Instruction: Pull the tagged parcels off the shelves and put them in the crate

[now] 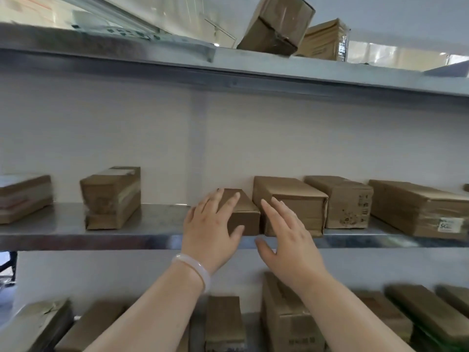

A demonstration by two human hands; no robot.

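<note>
On the middle shelf [101, 236], near its front edge, sits the small parcel [245, 214]. Left hand [210, 228] rests on it, fingers nearly straight across the top, thumb against the front. Right hand [289, 241] spread wide before the neighbouring larger parcel [299, 199]; contact undetermined.

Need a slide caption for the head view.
Left hand rests on a small cardboard box on the middle shelf; right hand open beside it.

In front of you the middle shelf [101, 224] carries six brown parcels. Two stand apart at the left, a small parcel [250, 219] sits just beside a larger parcel [291, 189], and two more lie to the right. The top shelf [253, 69] holds a tilted parcel [276, 24].
</note>
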